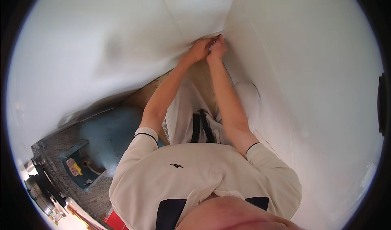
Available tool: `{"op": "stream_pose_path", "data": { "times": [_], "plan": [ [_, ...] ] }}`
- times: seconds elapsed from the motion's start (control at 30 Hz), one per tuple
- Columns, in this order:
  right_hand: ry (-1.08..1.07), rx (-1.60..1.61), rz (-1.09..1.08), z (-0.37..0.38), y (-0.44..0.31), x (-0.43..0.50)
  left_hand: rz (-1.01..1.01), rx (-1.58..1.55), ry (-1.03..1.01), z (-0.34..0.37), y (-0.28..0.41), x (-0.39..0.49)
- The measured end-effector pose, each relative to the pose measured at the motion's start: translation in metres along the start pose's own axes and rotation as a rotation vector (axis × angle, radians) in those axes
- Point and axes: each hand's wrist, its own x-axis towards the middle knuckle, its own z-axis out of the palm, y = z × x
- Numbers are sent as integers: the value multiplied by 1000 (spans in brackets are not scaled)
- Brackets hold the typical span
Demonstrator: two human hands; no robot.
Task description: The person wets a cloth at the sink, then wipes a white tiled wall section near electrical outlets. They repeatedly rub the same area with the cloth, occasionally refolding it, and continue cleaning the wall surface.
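Both of my hands are close together, low in the corner where two pale walls meet. My left hand [199, 50] is against the foot of the left wall [146, 25], its fingers bent toward the corner. Beside it, my right hand [218, 49] has its fingers curled and raised to the corner, near the right wall [275, 46]. A small whitish thing [211, 46] shows between the hands, too small to name. Which hand holds it, I cannot tell, since the fingers hide most of it. A brownish edge runs along the wall's foot just behind my fingertips.
My bent knees straddle a tan floor [201, 74] between the walls. On rough ground to the left lies a blue gas cylinder [113, 135] with its collar and valve [87, 163] toward me. A red object [115, 221] shows at the lower left.
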Motion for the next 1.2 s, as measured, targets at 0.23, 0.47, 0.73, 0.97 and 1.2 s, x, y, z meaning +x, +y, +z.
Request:
{"op": "stream_pose_path", "data": {
  "times": [0.23,0.47,0.73,0.97,1.2],
  "plan": [
    [-124,-167,-129,28,-124,-62,-77,-14,129,-74,139,-1],
    [-251,-358,-284,80,-247,-150,-112,-58,223,-164,280,-17],
    [-362,-315,-326,140,-388,-253,-141,-63,321,-261,431,-33],
    [-380,-460,-536,178,-475,-316,-53,-23,414,-326,523,-42],
    [-419,-453,-1092,221,-578,-367,79,-12,597,-392,631,-44]
  ]
}}
